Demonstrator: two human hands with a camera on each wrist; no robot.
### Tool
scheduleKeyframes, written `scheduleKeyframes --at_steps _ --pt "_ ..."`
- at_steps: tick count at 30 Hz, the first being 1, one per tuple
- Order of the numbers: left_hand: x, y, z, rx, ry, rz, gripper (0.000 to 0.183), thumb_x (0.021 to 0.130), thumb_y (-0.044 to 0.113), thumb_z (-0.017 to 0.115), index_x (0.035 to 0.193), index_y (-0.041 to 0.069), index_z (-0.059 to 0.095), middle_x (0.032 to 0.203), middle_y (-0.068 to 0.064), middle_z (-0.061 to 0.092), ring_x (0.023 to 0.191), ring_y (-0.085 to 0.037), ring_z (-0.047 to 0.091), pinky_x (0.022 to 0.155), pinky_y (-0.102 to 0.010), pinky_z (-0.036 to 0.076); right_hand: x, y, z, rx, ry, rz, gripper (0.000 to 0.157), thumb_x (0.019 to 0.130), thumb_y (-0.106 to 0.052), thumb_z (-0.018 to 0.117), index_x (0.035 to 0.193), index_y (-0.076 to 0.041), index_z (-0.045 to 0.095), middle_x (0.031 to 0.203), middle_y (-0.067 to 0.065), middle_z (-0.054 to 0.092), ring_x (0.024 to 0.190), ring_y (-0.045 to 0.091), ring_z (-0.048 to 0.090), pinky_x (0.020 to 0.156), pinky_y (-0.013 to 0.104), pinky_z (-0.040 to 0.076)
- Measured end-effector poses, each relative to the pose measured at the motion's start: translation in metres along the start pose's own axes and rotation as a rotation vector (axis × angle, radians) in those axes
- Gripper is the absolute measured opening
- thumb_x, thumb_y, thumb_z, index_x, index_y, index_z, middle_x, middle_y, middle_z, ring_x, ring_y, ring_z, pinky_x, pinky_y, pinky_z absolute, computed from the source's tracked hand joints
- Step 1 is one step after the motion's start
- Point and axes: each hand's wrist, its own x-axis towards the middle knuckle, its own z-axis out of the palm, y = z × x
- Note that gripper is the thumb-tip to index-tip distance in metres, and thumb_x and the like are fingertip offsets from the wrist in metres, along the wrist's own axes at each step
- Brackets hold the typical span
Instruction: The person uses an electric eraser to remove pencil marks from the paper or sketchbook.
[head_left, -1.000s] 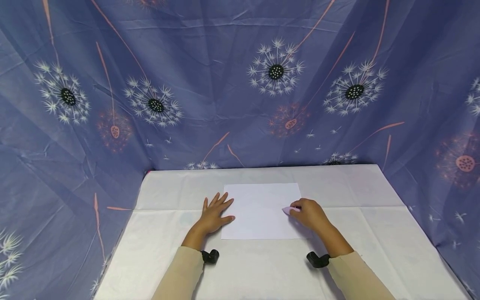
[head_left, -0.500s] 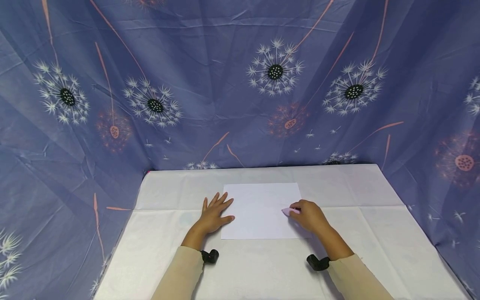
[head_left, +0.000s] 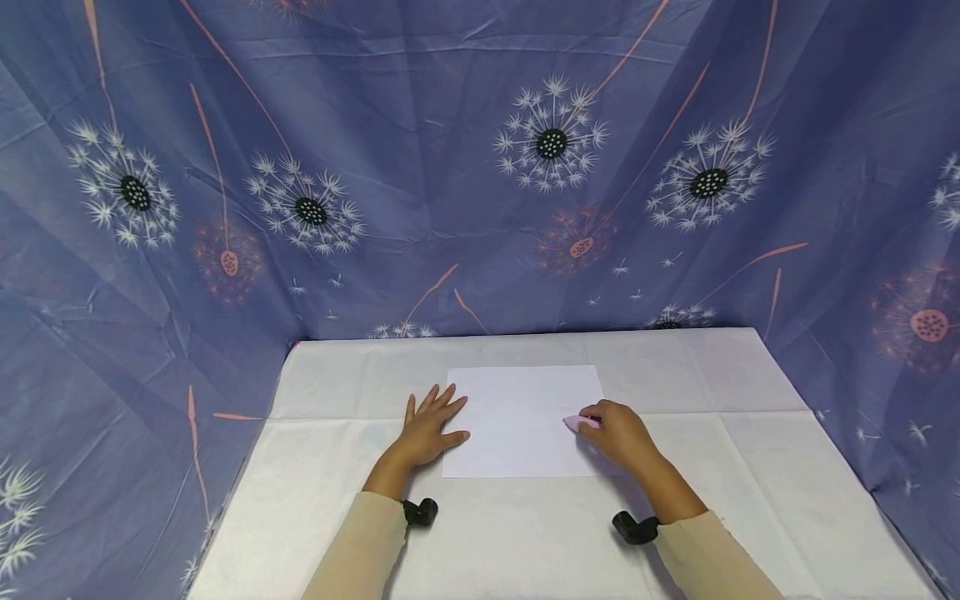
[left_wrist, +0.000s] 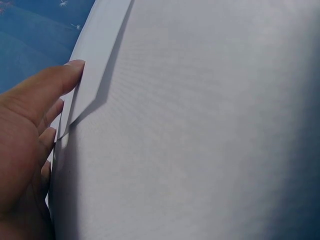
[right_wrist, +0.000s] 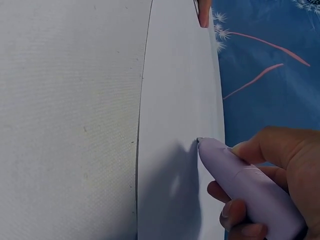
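A sheet of white paper (head_left: 517,425) lies flat on the white-covered table. My left hand (head_left: 427,429) rests on its left edge with fingers spread. In the left wrist view, the left thumb (left_wrist: 70,75) lies over the paper near a corner. My right hand (head_left: 621,429) grips a lilac pen-shaped tool (right_wrist: 240,182) over the paper's right side, its thumb on top and fingers curled beneath. The tool has a thick rounded body and a small dark tip, which is right at the paper in the right wrist view. Its exact kind cannot be made out.
The white tablecloth (head_left: 525,542) has fold creases and spreads around the paper. A blue dandelion-print curtain (head_left: 427,167) hangs behind the table and along both sides. Black wrist cameras, the left one (head_left: 422,512) and the right one (head_left: 636,527), sit by the beige sleeves.
The right hand and lilac tool have shifted only very slightly toward the lower left. My left hand and the paper stay where they were.
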Motion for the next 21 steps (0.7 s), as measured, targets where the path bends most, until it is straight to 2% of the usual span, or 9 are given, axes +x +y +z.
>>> scheduleKeyframes --at_steps 11,21 --pt "-0.0002 0.0006 -0.0002 0.005 -0.003 0.001 0.067 0.096 0.045 0.066 0.155 0.023 0.044 0.169 -0.002 0.024 0.159 -0.033 0.011 0.124 -0.066 -0.007 -0.0009 0.0015 0.0015 -0.015 0.024 -0.022 0.018 0.088 -0.018 0.074 0.102 -0.007 0.079 0.094 0.006 0.074 0.085 0.024 0.069 0.081 0.045 0.055" --pt "-0.0012 0.0016 -0.001 0.002 -0.002 0.003 0.066 0.096 0.044 0.066 0.154 0.023 0.044 0.169 -0.003 0.025 0.159 -0.033 0.011 0.124 -0.067 -0.007 -0.0037 -0.0004 0.0028 -0.014 0.011 -0.019 0.019 0.09 -0.019 0.074 0.104 -0.007 0.079 0.094 0.005 0.074 0.086 0.024 0.068 0.081 0.045 0.056"
